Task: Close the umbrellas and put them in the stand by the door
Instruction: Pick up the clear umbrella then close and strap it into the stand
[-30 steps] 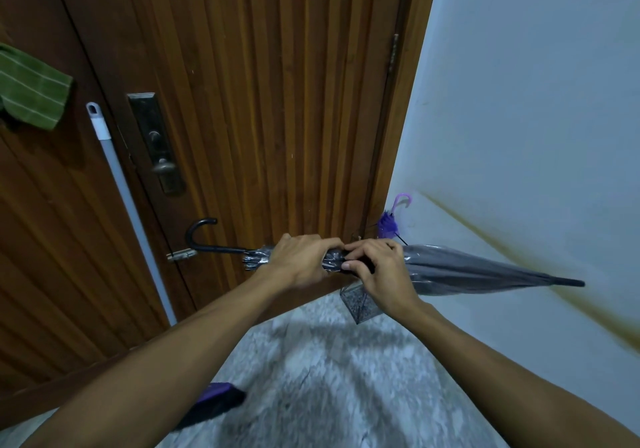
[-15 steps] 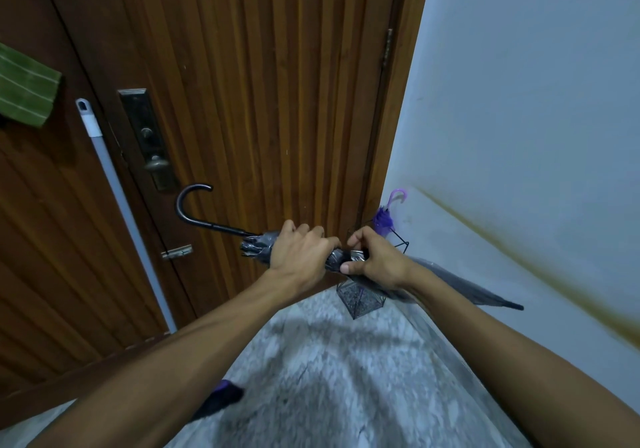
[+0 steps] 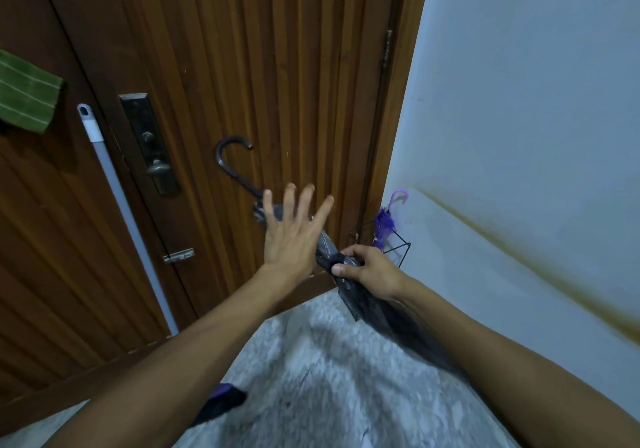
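Umbrella (image 3: 327,252) in grey is folded and tilted, its hooked handle (image 3: 228,160) up against the door (image 3: 242,67) and its tip low, hidden behind your right arm. Your right hand (image 3: 370,269) is closed around its folded cloth; your left hand (image 3: 292,233) is open with spread fingers, holding nothing. The stand (image 3: 398,250) sits in the corner of the floor by the door, with a purple umbrella (image 3: 386,221) inside. I judge the cloth soft and slippery, so take the stiff shaft or the handle.
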